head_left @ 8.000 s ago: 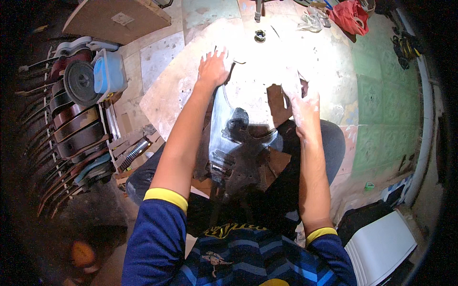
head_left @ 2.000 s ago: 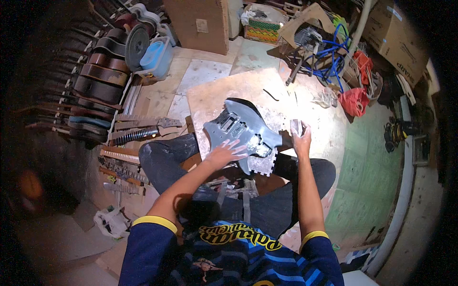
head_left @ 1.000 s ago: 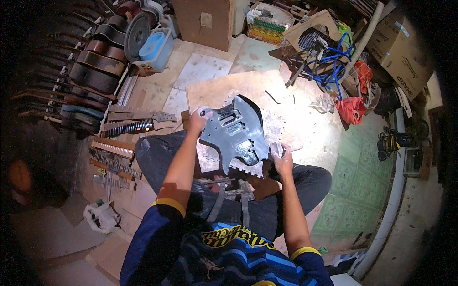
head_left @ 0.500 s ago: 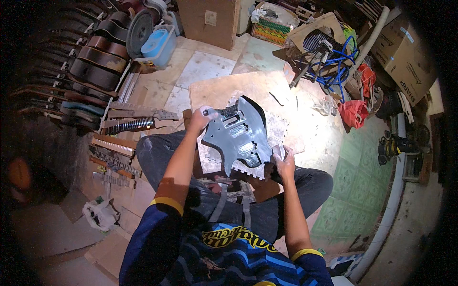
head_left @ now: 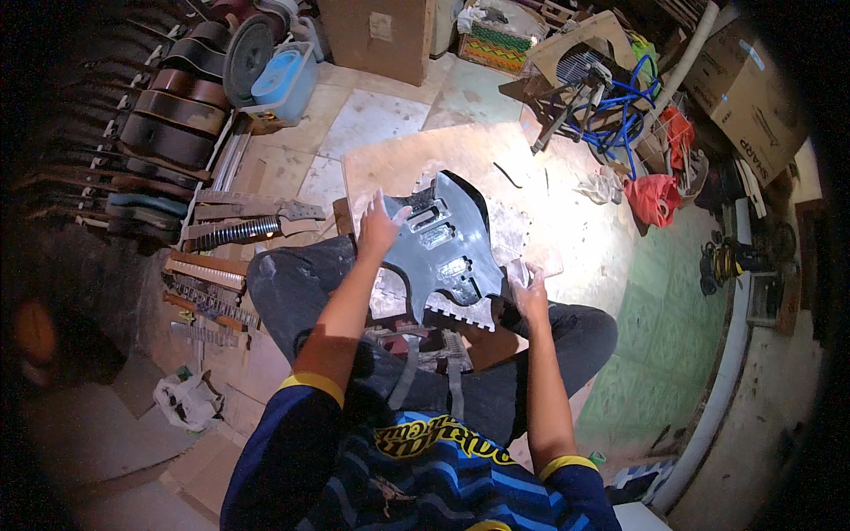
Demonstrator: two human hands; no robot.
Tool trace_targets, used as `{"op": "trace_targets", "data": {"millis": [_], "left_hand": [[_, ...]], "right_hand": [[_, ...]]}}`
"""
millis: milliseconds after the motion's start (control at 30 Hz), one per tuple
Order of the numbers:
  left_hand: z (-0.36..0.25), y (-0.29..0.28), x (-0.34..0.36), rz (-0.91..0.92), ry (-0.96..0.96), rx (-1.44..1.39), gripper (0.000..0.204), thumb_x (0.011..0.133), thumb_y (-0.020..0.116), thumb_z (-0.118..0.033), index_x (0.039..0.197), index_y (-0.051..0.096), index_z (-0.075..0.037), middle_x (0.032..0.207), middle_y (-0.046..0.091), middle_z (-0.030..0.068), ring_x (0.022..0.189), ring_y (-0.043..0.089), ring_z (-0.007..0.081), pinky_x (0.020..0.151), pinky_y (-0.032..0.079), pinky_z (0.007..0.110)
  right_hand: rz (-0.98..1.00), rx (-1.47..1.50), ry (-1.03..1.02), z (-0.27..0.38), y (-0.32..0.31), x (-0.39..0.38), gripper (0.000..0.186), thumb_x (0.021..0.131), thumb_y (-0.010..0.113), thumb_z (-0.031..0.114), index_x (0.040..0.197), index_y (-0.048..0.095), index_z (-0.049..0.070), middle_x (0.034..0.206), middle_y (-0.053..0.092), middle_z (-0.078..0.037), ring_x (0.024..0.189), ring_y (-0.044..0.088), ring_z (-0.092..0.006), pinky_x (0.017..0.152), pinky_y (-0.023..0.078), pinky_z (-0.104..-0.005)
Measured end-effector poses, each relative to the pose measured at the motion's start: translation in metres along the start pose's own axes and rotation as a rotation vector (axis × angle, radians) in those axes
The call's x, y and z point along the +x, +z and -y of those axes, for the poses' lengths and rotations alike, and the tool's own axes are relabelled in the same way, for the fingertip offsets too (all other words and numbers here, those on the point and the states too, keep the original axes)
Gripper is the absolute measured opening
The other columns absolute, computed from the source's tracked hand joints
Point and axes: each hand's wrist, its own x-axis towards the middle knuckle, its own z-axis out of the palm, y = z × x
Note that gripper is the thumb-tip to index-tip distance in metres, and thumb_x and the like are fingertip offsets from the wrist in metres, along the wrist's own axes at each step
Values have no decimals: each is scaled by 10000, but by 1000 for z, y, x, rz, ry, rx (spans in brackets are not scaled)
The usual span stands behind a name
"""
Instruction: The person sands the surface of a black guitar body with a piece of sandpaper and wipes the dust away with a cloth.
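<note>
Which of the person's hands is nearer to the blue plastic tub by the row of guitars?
Left. The left hand rests on the dark guitar body's upper-left edge, on the side toward the blue tub. The right hand grips the body's opposite lower-right edge, farther away.

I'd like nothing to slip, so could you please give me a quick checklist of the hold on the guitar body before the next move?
1. Left hand on the dark guitar body, at its upper left edge: ok.
2. Right hand at the body's lower right edge: ok.
3. Body resting over the lap, above the wooden board: ok.
4. Fingers fully closed round the edges: cannot tell.
5. Guitar neck on the floor lies apart from the body: ok.
</note>
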Motion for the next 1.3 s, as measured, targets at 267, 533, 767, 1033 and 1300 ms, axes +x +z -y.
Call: {"op": "trace_targets", "data": {"millis": [267, 533, 767, 1033, 1300], "left_hand": [[-45, 62, -109, -40, 481, 521, 981, 958, 506, -682, 1611, 290, 17, 1704, 212, 228, 1594, 171, 350, 1265, 106, 601], [-48, 65, -139, 229, 730, 347, 1008, 943, 547, -680, 1621, 261, 8, 1709, 224, 187, 1595, 161, 363, 1273, 108, 581], [1, 13, -69, 34, 211, 458, 864, 1024, 483, -576, 1639, 237, -22, 1729, 141, 203, 1605, 107, 366, 1270, 111, 580], [-22, 34, -152, 298, 653, 532, 903, 999, 505, -611, 1630, 255, -15, 1720, 159, 217, 1605, 101, 370, 1269, 90, 596], [6, 17, -102, 250, 689, 494, 753, 1031, 510, -496, 1621, 309, -72, 1723, 208, 142, 1596, 152, 357, 1277, 106, 572]], "right_hand": [[-39, -42, 12, -10, -3, 4, 601, 898, 785, 274, 1368, 527, 1, 1178, 700, -255, 1072, 687, -331, 953, 527, -398], [-48, 49, 45, -22, -4, 5, 613, 880, 788, 317, 1358, 544, 22, 1179, 710, -267, 1072, 707, -361, 941, 537, -410], [-51, 71, 38, -22, -2, 9, 600, 883, 776, 322, 1355, 560, 21, 1199, 706, -273, 1101, 703, -371, 954, 534, -413], [-58, -64, 38, -17, 3, 9, 636, 872, 788, 358, 1373, 556, 42, 1240, 693, -274, 1126, 687, -416, 969, 529, -442], [-42, 26, 47, -18, 2, 9, 582, 900, 789, 259, 1348, 553, -27, 1190, 700, -220, 1047, 679, -264, 928, 531, -357]]}}
